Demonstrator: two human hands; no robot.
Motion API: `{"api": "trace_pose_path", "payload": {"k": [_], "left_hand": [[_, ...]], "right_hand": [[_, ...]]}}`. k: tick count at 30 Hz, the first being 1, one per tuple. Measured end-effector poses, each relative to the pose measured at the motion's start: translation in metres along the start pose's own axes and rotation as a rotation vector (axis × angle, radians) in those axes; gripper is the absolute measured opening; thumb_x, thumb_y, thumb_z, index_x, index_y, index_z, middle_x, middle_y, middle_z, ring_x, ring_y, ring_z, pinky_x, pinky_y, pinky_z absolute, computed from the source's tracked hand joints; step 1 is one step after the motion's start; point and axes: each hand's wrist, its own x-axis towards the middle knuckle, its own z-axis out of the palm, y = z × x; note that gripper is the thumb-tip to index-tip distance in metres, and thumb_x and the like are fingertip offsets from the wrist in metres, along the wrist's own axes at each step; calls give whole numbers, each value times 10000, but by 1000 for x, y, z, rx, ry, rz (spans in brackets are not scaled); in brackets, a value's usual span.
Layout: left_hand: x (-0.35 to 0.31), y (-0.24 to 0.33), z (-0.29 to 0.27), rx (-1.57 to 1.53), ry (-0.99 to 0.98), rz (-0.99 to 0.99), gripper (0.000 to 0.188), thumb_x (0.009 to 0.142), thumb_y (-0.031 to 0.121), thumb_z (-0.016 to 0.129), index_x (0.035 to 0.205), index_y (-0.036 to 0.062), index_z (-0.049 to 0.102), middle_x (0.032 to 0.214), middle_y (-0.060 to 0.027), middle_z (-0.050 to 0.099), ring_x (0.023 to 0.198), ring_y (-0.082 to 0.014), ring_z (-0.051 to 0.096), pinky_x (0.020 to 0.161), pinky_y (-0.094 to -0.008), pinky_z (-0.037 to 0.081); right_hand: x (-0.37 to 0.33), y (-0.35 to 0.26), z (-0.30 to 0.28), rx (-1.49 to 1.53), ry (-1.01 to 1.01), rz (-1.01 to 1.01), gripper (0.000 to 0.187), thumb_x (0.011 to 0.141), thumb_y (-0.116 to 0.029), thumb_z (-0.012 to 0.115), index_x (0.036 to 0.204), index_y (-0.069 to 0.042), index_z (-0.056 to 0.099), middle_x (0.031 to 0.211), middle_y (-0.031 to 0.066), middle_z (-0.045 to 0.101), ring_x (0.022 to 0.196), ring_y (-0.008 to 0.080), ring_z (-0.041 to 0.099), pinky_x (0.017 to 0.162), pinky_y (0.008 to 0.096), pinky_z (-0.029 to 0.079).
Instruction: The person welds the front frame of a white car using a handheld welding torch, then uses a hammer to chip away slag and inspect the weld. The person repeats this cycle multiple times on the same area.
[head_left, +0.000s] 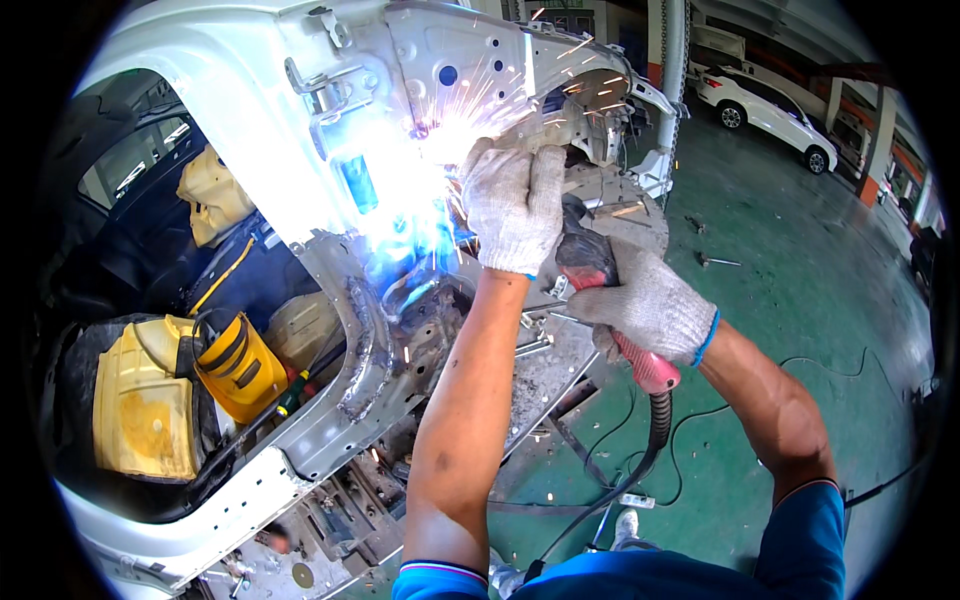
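Note:
My right hand [655,305], in a grey-white knit glove with a blue cuff, is wrapped round the red handle of a welding torch [645,362]. A dark ribbed cable runs down from the handle's end. The torch's dark front part points toward my left hand [512,205], which hides its tip. That hand, gloved alike, is raised beside the glare with its fingers curled away; what they hold is hidden. A very bright blue-white arc [415,205] throws orange sparks off the white car body [290,140], washing out the metal around it.
Inside the door opening lie a yellowed seat-like block [145,410], a yellow slotted object [243,370] and a green-handled tool [293,393]. Below stands a metal bench frame [350,510]. Cables trail over the green floor [740,270] to a white power strip [637,500]. A white car [770,108] is parked behind.

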Motion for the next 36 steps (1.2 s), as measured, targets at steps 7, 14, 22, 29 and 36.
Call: {"api": "trace_pose_path", "payload": {"k": [7,14,22,29,36], "left_hand": [[2,15,-2,21,-63,-10,301,895,193,715,640,59,630,629,-117,601,661,-348,594,815,-477,463],[-2,11,-2,32,-80,-34,326,915,230,701,644,66,626,635,-124,605,674,-362,594,853,-487,463],[-3,4,-7,38,-125,-27,344,974,245,658,711,23,639,675,-160,577,708,-417,565,949,-538,479],[-2,2,-4,58,-81,-1,359,936,260,688,635,76,623,633,-133,595,677,-374,594,924,-511,474],[-3,7,-4,57,-87,-42,351,929,238,696,629,70,625,617,-129,585,664,-370,594,935,-509,479]], "right_hand": [[-8,2,-4,64,7,-41,309,835,-193,794,971,3,597,734,66,633,622,156,659,554,364,533],[-5,7,-4,33,4,-15,312,835,-196,794,1000,2,619,769,80,665,641,157,667,573,365,541],[-3,-3,-2,56,-34,55,335,839,-195,802,996,33,613,758,89,664,600,170,681,528,356,541],[1,6,-3,50,-40,46,323,841,-192,799,971,48,627,741,98,666,586,174,683,506,353,536],[-1,2,-4,56,-44,31,291,846,-190,786,955,27,625,725,82,647,563,164,660,501,349,527]]}}
